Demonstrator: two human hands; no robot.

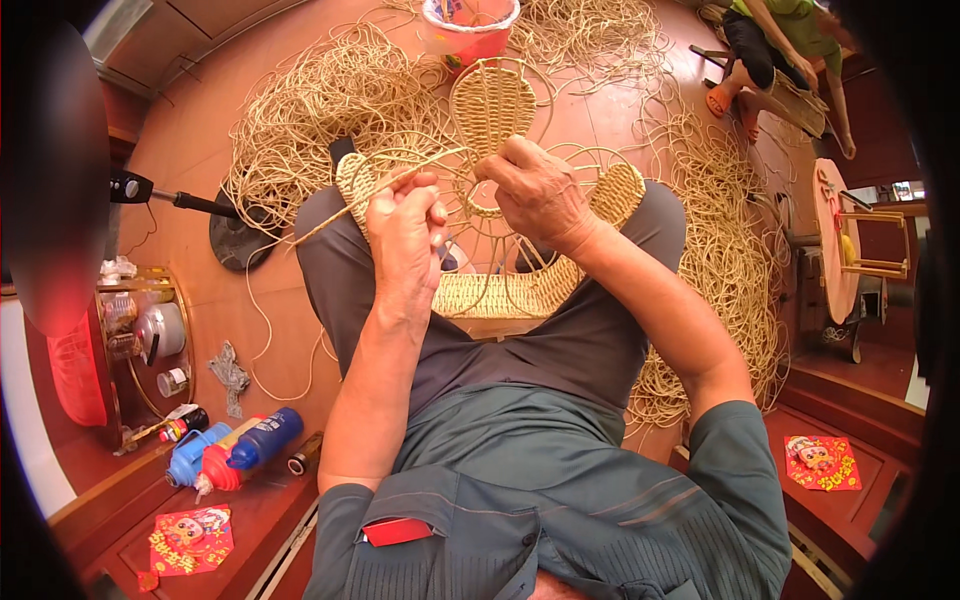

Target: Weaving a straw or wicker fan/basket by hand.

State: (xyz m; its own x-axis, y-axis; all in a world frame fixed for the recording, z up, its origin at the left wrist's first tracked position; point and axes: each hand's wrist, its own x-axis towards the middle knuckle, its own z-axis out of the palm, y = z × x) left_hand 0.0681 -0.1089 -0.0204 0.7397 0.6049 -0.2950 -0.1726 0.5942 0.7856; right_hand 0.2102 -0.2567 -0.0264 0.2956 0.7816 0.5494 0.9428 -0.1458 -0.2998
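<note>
Between my knees rests a half-woven piece of straw-coloured cord on a thin frame (487,300), with a rounded petal-shaped panel (492,105) at its far side, side panels and bare curved ribs around a small central ring. My left hand (405,225) is closed, its fingers pinching a cord (335,218) left of the ring. That cord slants up toward the petal panel and trails down to the floor on the left. At the ring my right hand (535,190) has its fingers curled tight against the frame; its fingertips are partly hidden.
Big heaps of loose cord (320,110) cover the floor ahead and to the right (720,300). A red bucket (470,35) stands beyond the frame. Bottles (265,438) lie at lower left, near a black round base (240,240). Another person (790,55) sits at far right.
</note>
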